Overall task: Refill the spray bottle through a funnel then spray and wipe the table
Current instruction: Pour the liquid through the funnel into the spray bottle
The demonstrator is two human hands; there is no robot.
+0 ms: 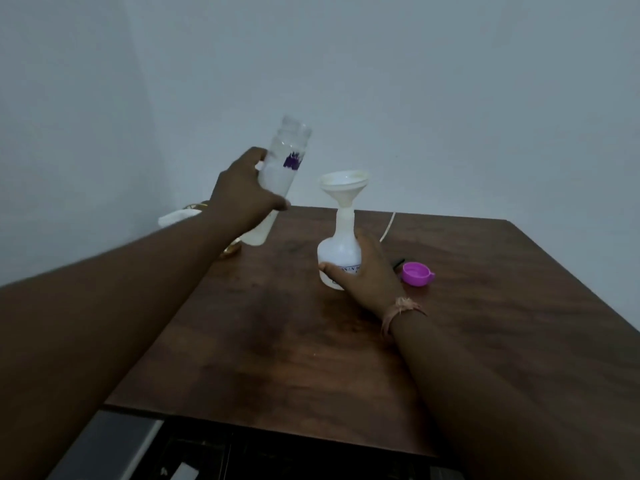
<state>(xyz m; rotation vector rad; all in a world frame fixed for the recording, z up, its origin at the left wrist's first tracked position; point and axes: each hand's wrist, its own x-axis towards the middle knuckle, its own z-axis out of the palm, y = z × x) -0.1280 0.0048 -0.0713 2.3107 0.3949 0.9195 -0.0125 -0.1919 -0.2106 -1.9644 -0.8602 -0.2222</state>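
- Our left hand [242,195] curls its fingers round a clear bottle [277,178], lifted and tilted above the wooden table [277,341].
- Our right hand [367,271] grips the white spray bottle [337,251] standing mid-table, a funnel [344,187] in its neck.
- A purple cap [417,273] lies just right.

Two bottles [277,181] [337,258], one funnel [344,183], one purple cap [417,274], one table [311,358].
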